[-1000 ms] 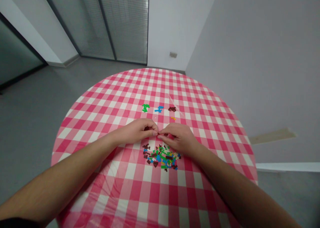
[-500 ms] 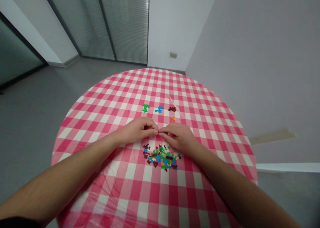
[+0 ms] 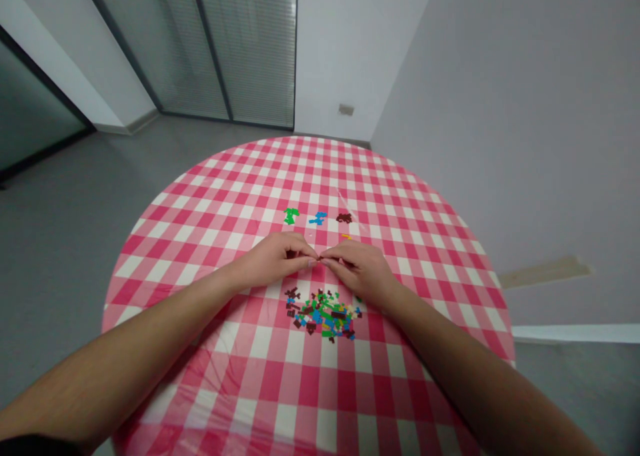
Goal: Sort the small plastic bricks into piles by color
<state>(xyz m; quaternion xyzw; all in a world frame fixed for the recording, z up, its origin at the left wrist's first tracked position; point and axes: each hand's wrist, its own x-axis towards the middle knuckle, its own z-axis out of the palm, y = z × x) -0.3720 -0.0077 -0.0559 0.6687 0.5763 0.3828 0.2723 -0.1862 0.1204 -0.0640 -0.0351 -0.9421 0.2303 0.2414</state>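
Note:
My left hand (image 3: 281,257) and my right hand (image 3: 361,268) meet fingertip to fingertip above the table, both closed in a pinch. Something tiny and dark may be between the fingertips, but it is too small to name. Just nearer to me lies a mixed pile of small plastic building pieces (image 3: 323,315) in brown, green, blue, yellow and white. Beyond the hands, sorted bits form a green cluster (image 3: 291,216), a blue cluster (image 3: 318,219) and a dark brown cluster (image 3: 344,218). A yellow piece (image 3: 346,237) rests just past my right hand.
A round table bears a pink-and-white checked cloth (image 3: 240,196), wrinkled under clear plastic at the near left. Past its far edge stand a glass partition (image 3: 245,49) with blinds and a white wall with a socket plate (image 3: 346,110). A grey wall rises to the right.
Both hands have shifted very slightly away from me, with a small gap now showing between the fingertips. The piles look the same.

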